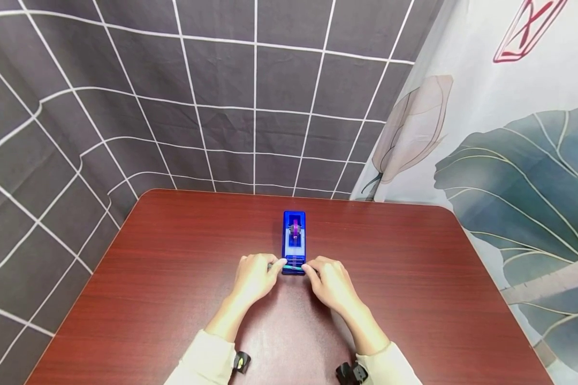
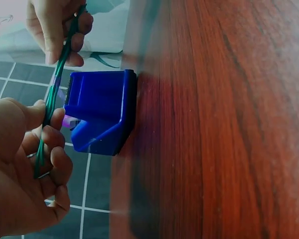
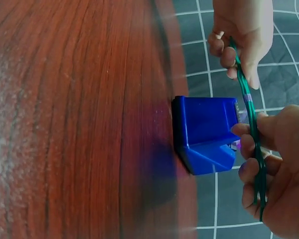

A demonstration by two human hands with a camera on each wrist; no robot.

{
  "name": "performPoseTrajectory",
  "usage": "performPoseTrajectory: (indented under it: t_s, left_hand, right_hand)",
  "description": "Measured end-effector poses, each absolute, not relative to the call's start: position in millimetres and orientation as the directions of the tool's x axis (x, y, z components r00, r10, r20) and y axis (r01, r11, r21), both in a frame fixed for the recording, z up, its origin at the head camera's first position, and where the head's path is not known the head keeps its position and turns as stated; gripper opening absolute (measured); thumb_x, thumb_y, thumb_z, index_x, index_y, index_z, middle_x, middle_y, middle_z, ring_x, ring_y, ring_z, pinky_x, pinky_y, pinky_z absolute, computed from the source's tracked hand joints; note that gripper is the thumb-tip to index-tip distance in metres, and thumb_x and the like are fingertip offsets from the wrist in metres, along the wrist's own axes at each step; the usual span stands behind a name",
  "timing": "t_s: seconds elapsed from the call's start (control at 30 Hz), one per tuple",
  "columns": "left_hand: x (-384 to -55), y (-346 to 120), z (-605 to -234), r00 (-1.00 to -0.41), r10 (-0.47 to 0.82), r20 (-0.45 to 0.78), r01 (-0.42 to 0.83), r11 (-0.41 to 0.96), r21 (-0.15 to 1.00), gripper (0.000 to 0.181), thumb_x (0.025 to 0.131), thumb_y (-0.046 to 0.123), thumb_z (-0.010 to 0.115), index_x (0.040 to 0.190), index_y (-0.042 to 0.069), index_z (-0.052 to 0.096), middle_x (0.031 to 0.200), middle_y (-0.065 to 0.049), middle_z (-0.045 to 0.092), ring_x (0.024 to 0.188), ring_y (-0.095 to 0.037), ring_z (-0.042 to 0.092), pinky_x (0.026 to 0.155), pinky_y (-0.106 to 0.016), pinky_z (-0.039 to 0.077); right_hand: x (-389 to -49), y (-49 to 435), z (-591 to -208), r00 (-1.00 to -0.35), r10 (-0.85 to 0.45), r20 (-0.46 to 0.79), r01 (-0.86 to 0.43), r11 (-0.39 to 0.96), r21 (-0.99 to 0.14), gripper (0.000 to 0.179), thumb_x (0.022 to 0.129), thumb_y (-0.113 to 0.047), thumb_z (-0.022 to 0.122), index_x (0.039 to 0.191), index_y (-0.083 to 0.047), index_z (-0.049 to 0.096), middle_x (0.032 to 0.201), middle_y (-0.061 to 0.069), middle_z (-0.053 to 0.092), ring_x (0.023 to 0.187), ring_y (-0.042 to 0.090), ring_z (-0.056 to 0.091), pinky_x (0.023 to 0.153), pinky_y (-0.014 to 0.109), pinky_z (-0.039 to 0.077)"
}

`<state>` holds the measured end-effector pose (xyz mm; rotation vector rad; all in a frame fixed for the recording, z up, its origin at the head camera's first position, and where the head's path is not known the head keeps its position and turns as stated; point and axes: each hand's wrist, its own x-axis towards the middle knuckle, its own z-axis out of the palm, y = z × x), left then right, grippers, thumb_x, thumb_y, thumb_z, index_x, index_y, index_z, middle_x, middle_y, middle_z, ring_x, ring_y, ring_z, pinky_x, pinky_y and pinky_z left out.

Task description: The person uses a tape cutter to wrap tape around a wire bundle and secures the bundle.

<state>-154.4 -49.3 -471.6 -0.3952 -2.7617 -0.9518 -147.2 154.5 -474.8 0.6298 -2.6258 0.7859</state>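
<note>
A blue tape dispenser [image 1: 295, 252] with a purple tape roll [image 1: 296, 229] stands on the table, its toothed cutter end toward the person. Across that end runs a thin bundle of green strands [image 3: 252, 115], pinched by both hands. My left hand [image 1: 254, 276] grips its left part between thumb and fingers. On the other side, my right hand [image 1: 334, 282] pinches the right part. A short purple tape band [image 3: 247, 98] shows around the strands between the hands, close over the cutter. Loose strand ends lie along the curled fingers in both wrist views.
The reddish-brown wooden table [image 1: 183, 251] has rounded far corners. Behind it hangs a dark grey curtain [image 1: 226, 69] with white grid lines, and at the right a white curtain [image 1: 477, 96] with leaf prints. Both wrists wear small black cameras [image 1: 242, 362] over pale sleeves.
</note>
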Motion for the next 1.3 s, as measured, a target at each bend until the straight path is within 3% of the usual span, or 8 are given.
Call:
performPoseTrajectory:
  t_s: [0.27,0.57,0.73,0.93,1.3]
  left_hand:
    - [-152.9,-49.2,-472.0,-0.946,0.180,0.269,0.308,0.752,0.582,0.025,0.098,0.028,0.066,0.077,0.016,0.073,0.073,0.004,0.071,0.077,-0.023,0.068,0.082,-0.047,0.046]
    - [-152.6,-48.7,-473.8,-0.947,0.178,0.269,0.308,0.744,0.592,0.020,0.097,0.027,0.067,0.084,0.014,0.075,0.084,0.000,0.075,0.081,-0.023,0.070,0.081,-0.046,0.046]
    - [-151.9,-48.3,-473.7,-0.947,0.176,0.268,0.308,0.734,0.606,0.018,0.096,0.026,0.069,0.086,0.013,0.075,0.087,-0.001,0.075,0.084,-0.023,0.070,0.082,-0.048,0.046]
    - [-153.4,-46.8,-475.2,-0.948,0.171,0.270,0.307,0.725,0.617,0.015,0.095,0.026,0.070,0.086,0.014,0.074,0.085,0.001,0.073,0.078,-0.018,0.068,0.081,-0.047,0.046]
    - [-155.4,-46.3,-480.5,-0.946,0.156,0.284,0.310,0.687,0.657,0.010,0.092,0.023,0.074,0.084,0.016,0.075,0.082,0.006,0.073,0.068,-0.008,0.066,0.083,-0.046,0.046]
  right_hand:
    - [-148.3,153.0,-475.3,-0.837,-0.322,0.443,-0.510,0.751,-0.419,0.010,0.091,-0.010,0.074,0.081,-0.011,0.073,0.075,-0.003,0.064,0.065,0.012,0.062,0.061,0.034,0.051]
    - [-149.4,153.3,-476.5,-0.813,-0.333,0.477,-0.538,0.743,-0.399,0.009,0.089,-0.007,0.075,0.082,-0.010,0.073,0.076,-0.003,0.065,0.065,0.011,0.062,0.061,0.033,0.051]
    - [-149.7,153.5,-477.5,-0.804,-0.338,0.489,-0.544,0.749,-0.378,0.007,0.088,-0.005,0.075,0.083,-0.009,0.072,0.078,-0.001,0.067,0.068,0.014,0.066,0.065,0.039,0.051]
    - [-148.3,152.8,-476.4,-0.836,-0.321,0.445,-0.503,0.773,-0.387,0.007,0.091,-0.008,0.072,0.085,-0.011,0.071,0.082,0.000,0.070,0.074,0.017,0.069,0.070,0.047,0.050]
    - [-148.2,152.5,-476.5,-0.830,-0.323,0.455,-0.507,0.776,-0.375,0.004,0.090,-0.011,0.074,0.087,-0.010,0.076,0.081,0.000,0.070,0.067,0.014,0.064,0.070,0.045,0.049]
